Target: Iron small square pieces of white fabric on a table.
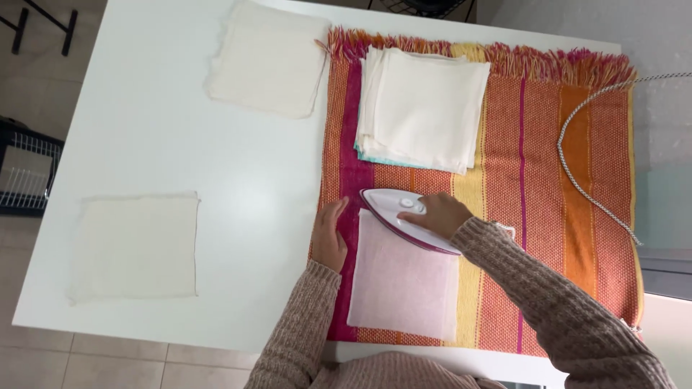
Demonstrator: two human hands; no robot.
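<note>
Right hand (441,214) is closed around the handle of the white-and-purple iron (404,216) at the top edge of the thin cloth square (404,284) on the striped blanket (548,180) — rigid, probably heavy, best gripped by the handle — left hand (329,234) lies flat and open, pinning the limp, light cloth's left edge.

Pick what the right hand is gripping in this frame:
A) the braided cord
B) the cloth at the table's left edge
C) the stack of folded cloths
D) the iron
D: the right hand wraps the handle of the iron, which rests at the top edge of a thin cloth on the striped blanket; the left hand lies flat beside that cloth.
</note>
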